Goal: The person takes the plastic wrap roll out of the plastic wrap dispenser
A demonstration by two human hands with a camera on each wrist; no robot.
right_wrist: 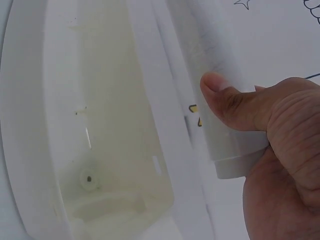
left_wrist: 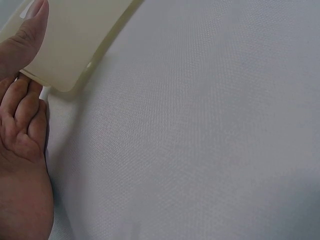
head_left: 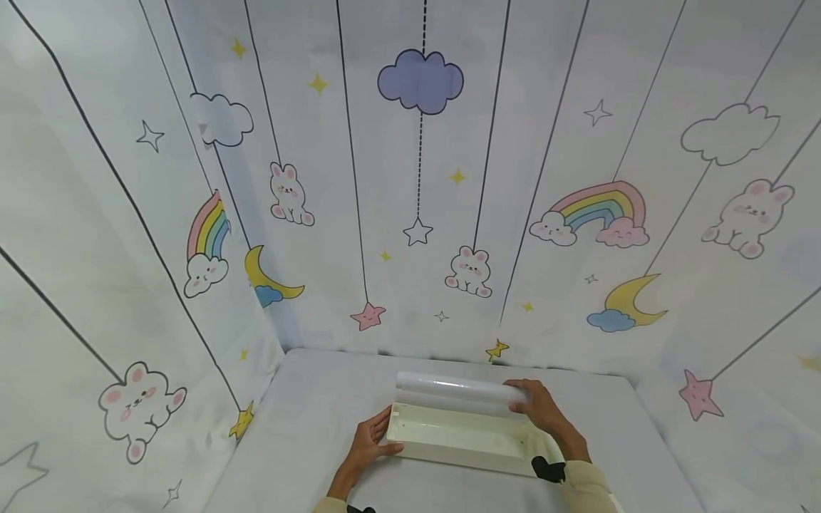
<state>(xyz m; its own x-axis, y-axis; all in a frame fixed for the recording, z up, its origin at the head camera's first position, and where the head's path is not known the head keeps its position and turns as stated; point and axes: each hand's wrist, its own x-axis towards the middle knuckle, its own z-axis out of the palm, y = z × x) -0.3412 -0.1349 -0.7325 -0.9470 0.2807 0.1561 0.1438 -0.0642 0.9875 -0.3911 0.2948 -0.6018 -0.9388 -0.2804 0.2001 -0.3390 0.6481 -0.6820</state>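
Note:
A long cream plastic box [head_left: 463, 456] lies on the table, its open side showing a hollow inside. My left hand [head_left: 368, 442] grips its left end, with the thumb on the front wall and the fingers round the end. The left wrist view shows that hand [left_wrist: 22, 120] at a corner of the box [left_wrist: 80, 42]. Just behind the box, my right hand [head_left: 537, 406] holds the right end of a shiny roll of plastic wrap [head_left: 449, 385]. In the right wrist view the thumb lies along the roll [right_wrist: 212, 65], beside the box [right_wrist: 102, 100] with its small round fitting inside.
White cloth covers the table [head_left: 308, 399]. Pale sheets printed with clouds, bears and stars form a back wall [head_left: 398, 285] and side walls close round the table. Dark straps show at both sleeves, the right one [head_left: 548, 469] overlapping the box's right end.

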